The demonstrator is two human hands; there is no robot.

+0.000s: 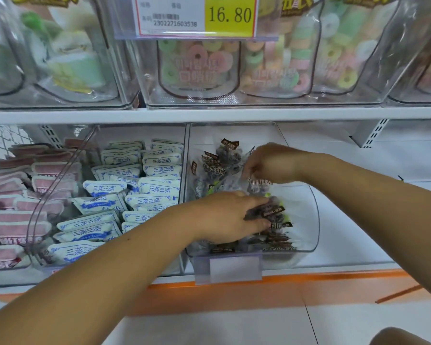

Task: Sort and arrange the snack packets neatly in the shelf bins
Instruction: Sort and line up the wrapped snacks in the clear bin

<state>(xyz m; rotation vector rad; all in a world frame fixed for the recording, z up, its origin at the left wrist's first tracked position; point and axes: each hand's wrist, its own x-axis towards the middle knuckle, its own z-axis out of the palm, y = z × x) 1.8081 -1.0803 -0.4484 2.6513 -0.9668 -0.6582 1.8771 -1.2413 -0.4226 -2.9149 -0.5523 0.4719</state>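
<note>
Up front in the clear, curved plastic bin [306, 220], the left hand [230, 216] was clamped on a bunch of crinkly dark plum packets [275, 210], probably to square them into a row. Further back, the right hand [269, 164] pinched another one, hands apart. Above, glossy tubs of ring candy [197, 63] sat on the upper shelf.

My left forearm [110, 275] runs up from the lower left with the wrist straight. My left grip [230, 216] lies palm down, its fingers [258, 207] curled round a dark snack packet [266, 211]. Above and just right of it, my right grip [269, 164] hangs from a bent wrist, fingertips turned down, pinching a clear packet [258, 181]. My right forearm [371, 195] slants in from the lower right.
</note>
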